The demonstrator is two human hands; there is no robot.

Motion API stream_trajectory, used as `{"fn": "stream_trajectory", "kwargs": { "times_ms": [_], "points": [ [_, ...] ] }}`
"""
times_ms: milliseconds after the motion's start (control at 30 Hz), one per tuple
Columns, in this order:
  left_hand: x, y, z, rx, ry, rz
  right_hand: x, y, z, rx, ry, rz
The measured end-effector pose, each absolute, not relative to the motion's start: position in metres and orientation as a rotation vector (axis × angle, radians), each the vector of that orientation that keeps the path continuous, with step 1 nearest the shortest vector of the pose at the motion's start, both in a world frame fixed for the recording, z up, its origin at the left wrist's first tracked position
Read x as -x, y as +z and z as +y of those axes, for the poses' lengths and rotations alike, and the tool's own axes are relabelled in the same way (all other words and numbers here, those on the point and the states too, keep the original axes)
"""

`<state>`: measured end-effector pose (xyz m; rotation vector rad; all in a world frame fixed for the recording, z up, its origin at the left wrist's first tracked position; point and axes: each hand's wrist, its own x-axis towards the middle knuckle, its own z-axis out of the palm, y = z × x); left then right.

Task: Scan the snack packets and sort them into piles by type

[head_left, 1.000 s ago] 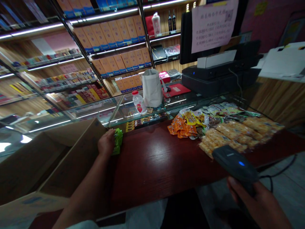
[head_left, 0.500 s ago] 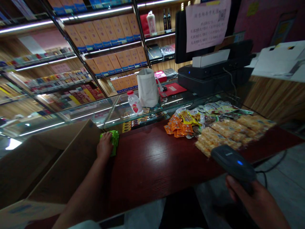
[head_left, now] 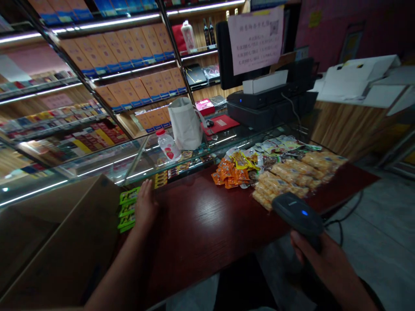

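Note:
My left hand (head_left: pixel 146 204) rests on its edge on the dark red tabletop (head_left: pixel 191 242), fingers stretched out. Its palm side faces several green snack packets (head_left: pixel 127 209), lined up in a row and touching or almost touching it. Those packets lie against the cardboard box (head_left: pixel 74 233) at the left. In my right hand (head_left: pixel 327 255), a dark barcode scanner (head_left: pixel 296 211) with a lit blue light is gripped by its handle. The scanner's head points toward clear bags of pale yellow puffed snacks (head_left: pixel 279 183).
Orange snack packets (head_left: pixel 231 172) lie beside the bags. Behind, a glass counter holds a strawberry-label bottle (head_left: pixel 169 144), a white bag (head_left: pixel 186 123) and a red folder (head_left: pixel 223 124). A monitor (head_left: pixel 223 56) with a paper notice stands farther back. The scanner's cable hangs at right.
My left hand has gone from on top of the green packets to their right side, leaving the row visible. The camera view has turned slightly right. The scanner stays in my right hand.

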<state>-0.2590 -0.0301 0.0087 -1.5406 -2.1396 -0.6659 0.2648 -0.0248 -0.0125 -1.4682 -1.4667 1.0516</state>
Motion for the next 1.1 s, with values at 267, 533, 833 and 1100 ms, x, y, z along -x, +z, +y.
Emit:
{"fn": "stream_trajectory", "kwargs": {
  "times_ms": [267,533,833,1100],
  "points": [
    [0.106,-0.019,0.066,2.259,-0.807,-1.902,-0.256,0.001,-0.024,1.430,1.097,-1.412],
    [0.070,-0.028,0.129,2.300,-0.954,-2.061,-0.261,-0.006,-0.025,1.429,1.148,-1.275],
    [0.079,-0.022,0.122,1.998,-1.499,-2.212,-0.240,-0.005,-0.018,1.358,1.198,-1.234],
    [0.059,0.006,0.039,1.316,-3.145,-2.611,-0.222,0.003,0.000,1.259,1.296,-1.316]
  ]
}}
